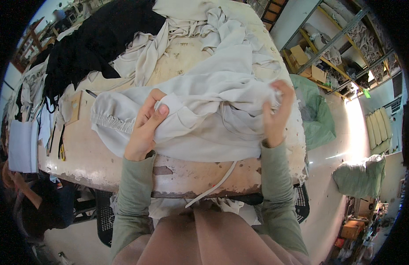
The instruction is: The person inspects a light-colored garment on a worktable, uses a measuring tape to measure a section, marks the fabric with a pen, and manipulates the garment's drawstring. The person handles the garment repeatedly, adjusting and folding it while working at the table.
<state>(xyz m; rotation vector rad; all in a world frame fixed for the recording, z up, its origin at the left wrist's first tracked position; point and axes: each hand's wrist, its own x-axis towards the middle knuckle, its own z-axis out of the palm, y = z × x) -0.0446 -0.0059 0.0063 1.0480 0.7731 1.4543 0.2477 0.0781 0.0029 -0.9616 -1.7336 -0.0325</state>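
Note:
A light grey-white garment [204, 143] lies bunched across the worktable in front of me, with a gathered elastic edge at its left end. My left hand [147, 126] is closed on a folded edge of it, thumb on top and fingers behind the cloth. At the garment's right end is my right hand [277, 117], its fingers curved beside the fabric and smeared by motion. Whether it grips the cloth I cannot tell. A thin cord loops over the garment near the middle. Below, a pale strip [217, 181] hangs over the table's front edge.
The worn table [94, 145] also bears a black cloth pile [103, 39] and more pale fabric [186, 26] at the back. A dark pen-like tool [90, 93] lies left of the garment. Green sacks [317, 115] and shelving [337, 48] stand right. Another person [41, 203] sits at lower left.

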